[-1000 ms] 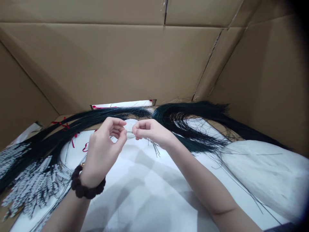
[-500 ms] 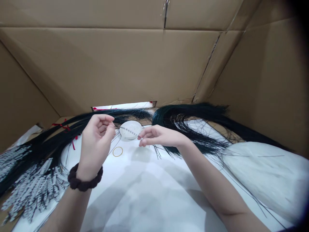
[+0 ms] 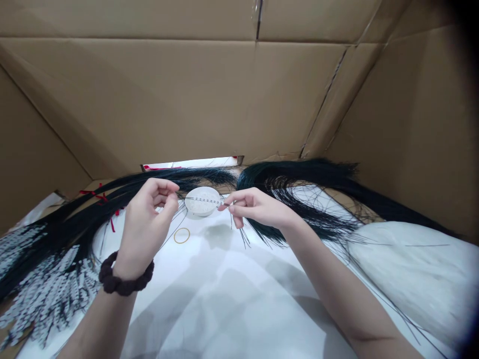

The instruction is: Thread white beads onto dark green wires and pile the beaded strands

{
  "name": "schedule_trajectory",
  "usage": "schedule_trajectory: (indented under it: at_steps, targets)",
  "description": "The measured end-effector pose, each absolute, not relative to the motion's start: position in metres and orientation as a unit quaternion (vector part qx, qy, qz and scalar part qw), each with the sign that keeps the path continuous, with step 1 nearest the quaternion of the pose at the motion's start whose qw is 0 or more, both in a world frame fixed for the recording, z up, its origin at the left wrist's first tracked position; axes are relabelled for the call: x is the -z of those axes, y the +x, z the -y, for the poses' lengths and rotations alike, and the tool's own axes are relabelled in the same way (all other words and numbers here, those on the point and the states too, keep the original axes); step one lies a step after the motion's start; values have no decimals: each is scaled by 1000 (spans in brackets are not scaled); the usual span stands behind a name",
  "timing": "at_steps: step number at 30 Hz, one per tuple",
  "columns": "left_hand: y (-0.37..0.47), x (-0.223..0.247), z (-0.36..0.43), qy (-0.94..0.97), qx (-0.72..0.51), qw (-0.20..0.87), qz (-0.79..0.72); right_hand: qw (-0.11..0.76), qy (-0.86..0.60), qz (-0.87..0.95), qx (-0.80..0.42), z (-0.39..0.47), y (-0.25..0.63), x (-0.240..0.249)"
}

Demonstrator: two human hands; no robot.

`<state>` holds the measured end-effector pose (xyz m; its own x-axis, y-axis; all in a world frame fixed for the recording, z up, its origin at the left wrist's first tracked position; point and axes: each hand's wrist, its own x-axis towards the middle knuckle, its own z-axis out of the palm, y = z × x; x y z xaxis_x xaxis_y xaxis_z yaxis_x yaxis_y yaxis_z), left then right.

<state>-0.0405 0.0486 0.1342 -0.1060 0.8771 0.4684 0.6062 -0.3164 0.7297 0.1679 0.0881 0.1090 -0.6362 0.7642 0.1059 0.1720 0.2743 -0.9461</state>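
A thin dark cord with small pale beads [image 3: 207, 200] stretches between my hands, above a round white dish [image 3: 200, 209]. My left hand [image 3: 153, 212] pinches the cord's left end between thumb and curled fingers. At the other end, the thumb and fingertips of my right hand [image 3: 254, 207] hold the cord, with a short piece by the fingertips. Small pale bits lie in the dish. A yellow ring [image 3: 181, 236] rests on the white surface [image 3: 209, 304] just below the dish.
Dark strands with beaded white ends [image 3: 56, 294] and red ties [image 3: 101, 196] spread at the left. Another dark bundle [image 3: 299, 174] lies at the back right, beside a full white plastic bag [image 3: 415, 274]. Cardboard walls [image 3: 168, 99] surround the surface.
My right hand has risen slightly and its fingers have shifted along the cord. The beaded cord now runs nearly level instead of slanting down to the right. My left hand has barely moved.
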Motion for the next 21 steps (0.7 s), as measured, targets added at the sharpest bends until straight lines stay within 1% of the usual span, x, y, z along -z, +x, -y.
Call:
schedule_trajectory:
  at_steps: [2, 7, 14, 21]
  targets:
    - [-39, -133, -49, 662, -466, 133, -571, 285, -320, 745, -510, -87, 168, -109]
    - [-37, -130, -49, 674, -457, 106, -571, 310, -335, 741, -493, -86, 167, -110]
    - [-36, -129, -50, 675, -455, 119, -568, 271, -330, 754, -499, -84, 167, -110]
    - [-34, -129, -48, 676, -456, 137, -562, 280, -345, 747, -495, -81, 164, -113]
